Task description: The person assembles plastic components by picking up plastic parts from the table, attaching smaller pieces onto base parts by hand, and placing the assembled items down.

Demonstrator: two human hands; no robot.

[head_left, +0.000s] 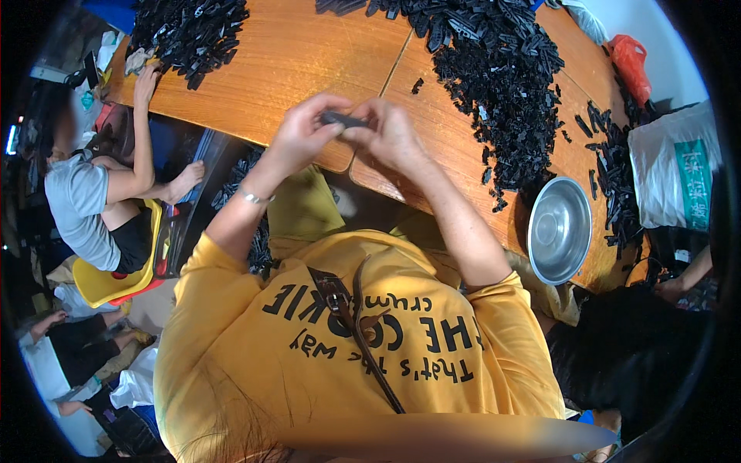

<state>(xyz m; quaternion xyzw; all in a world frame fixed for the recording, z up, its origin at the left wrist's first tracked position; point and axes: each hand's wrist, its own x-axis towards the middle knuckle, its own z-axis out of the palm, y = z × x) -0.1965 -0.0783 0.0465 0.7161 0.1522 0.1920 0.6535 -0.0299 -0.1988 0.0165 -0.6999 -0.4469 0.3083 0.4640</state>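
My left hand (pixel 307 131) and my right hand (pixel 391 137) meet in front of me, above the near edge of the wooden table (pixel 309 54). Between them they pinch a small, elongated black plastic part (pixel 343 119), one end in each hand's fingertips. Fingers cover its ends, so its full shape is hidden. To the right of my right hand spreads a large heap of small black plastic parts (pixel 502 108). One loose black piece (pixel 417 86) lies on the table beside that heap.
Longer black parts (pixel 189 38) form a pile at the far left, near a co-worker's hand (pixel 147 83). At the right edge stand a metal bowl (pixel 570 228), more black strips (pixel 614 174), a white sack (pixel 656 166) and a red plastic bag (pixel 631 65). Someone in black (pixel 625 347) sits at lower right.
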